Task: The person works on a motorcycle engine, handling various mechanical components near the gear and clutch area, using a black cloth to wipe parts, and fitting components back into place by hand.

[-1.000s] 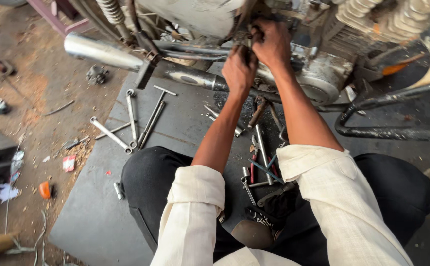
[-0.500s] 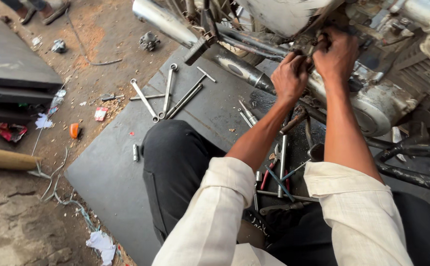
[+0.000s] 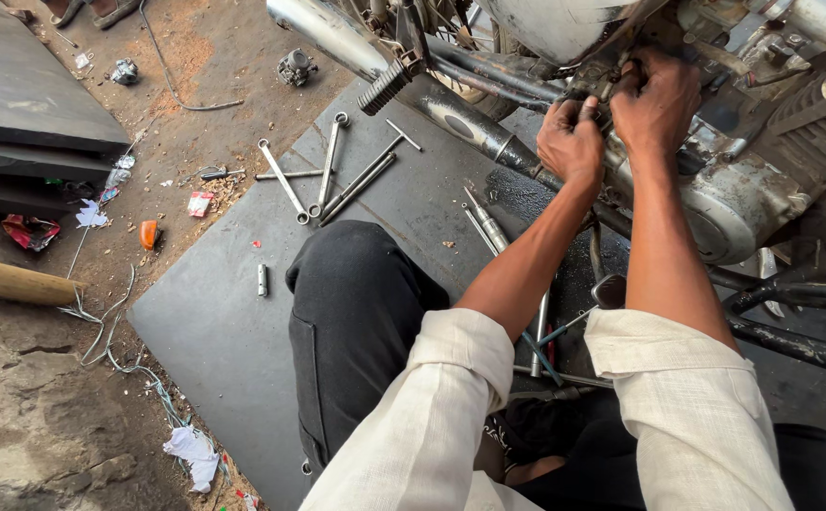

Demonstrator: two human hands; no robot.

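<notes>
Grimy silver motorcycle engine (image 3: pixel 716 180) sits at the upper right, just above the dark grey rubber mat (image 3: pixel 214 322) the person's kneeling on. Both hands are jammed into the same spot at the top of the casing, right beside each other. Left hand (image 3: pixel 572 140) is curled into a tight fist around some small part there, can't make out what. Right hand (image 3: pixel 657 99) is clenched too, fingers hidden against the frame. Long steel spanners (image 3: pixel 285 180) and a T-handle wrench (image 3: pixel 365 175) lie spread on the mat, well apart from the hands. Chrome exhaust pipe (image 3: pixel 328 28) runs along the top.
</notes>
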